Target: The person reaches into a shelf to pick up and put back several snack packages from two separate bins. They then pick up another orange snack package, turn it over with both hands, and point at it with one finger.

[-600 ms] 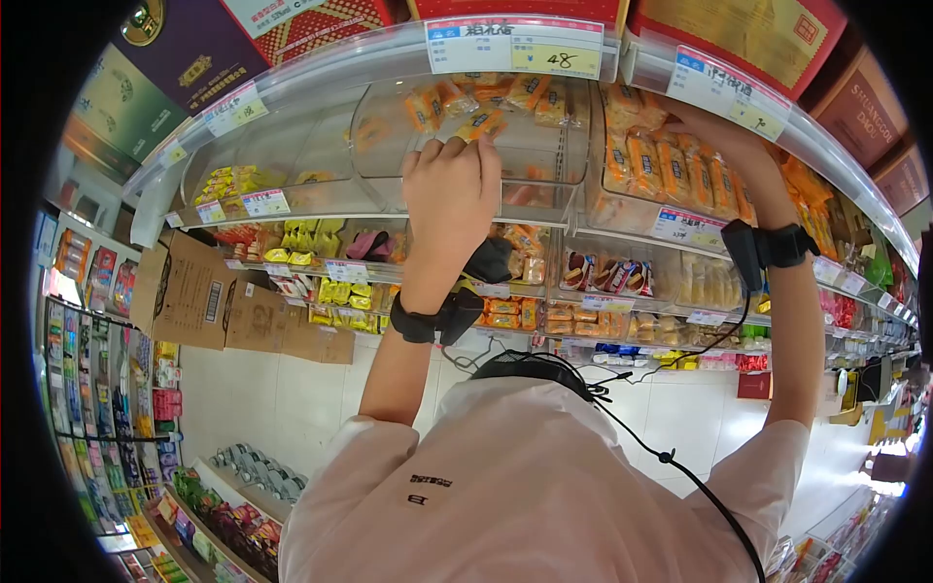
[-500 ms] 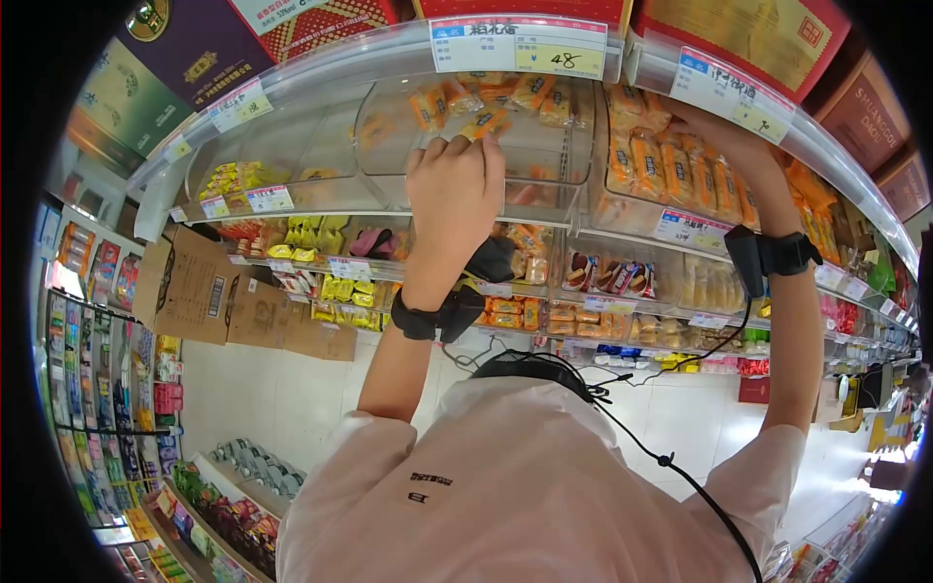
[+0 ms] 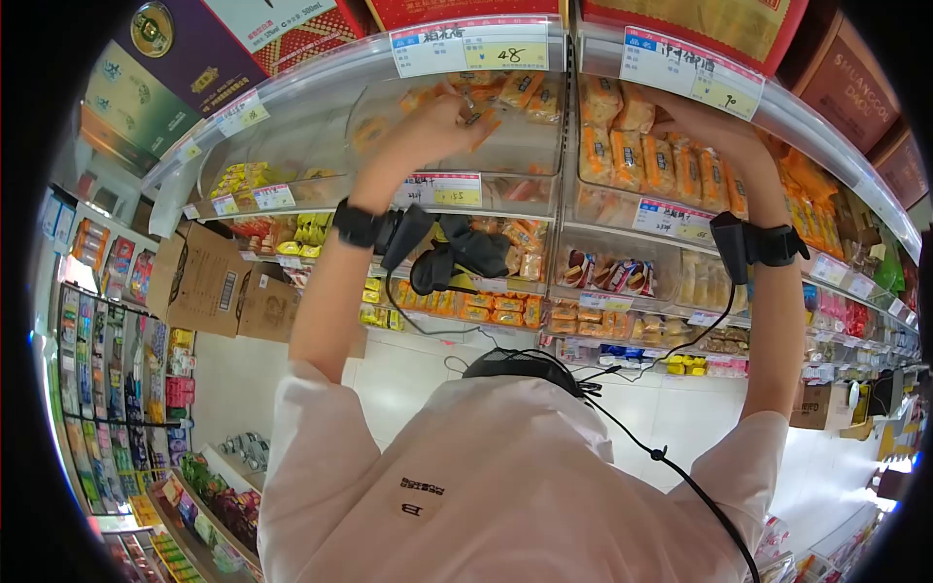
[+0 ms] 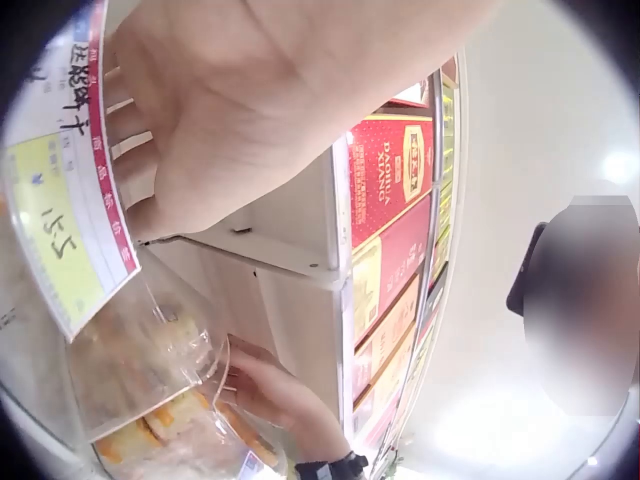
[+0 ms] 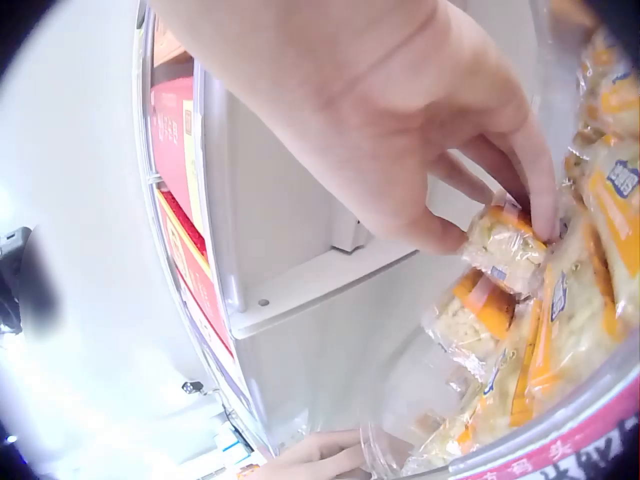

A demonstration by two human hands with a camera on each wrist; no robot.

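Note:
My left hand reaches over the front of a clear bin. Its fingertips are right at an orange-and-clear wrapped packet; I cannot tell whether they grip it. In the left wrist view the price label covers part of those fingers. Inside the bin on the right, my right hand is deep among rows of wrapped pastries. The right wrist view shows this hand pinching one small wrapped pastry between thumb and fingers, above others in the pile.
Boxed bottles stand on the shelf above, behind a label strip. Lower shelves hold more packaged snacks. A cardboard box stands at the left, and a black cable runs down the person's back.
My left forearm has swung left and the wrist has turned, uncovering a price label below it. The left hand reaches further into its bin. The right hand stays in its bin.

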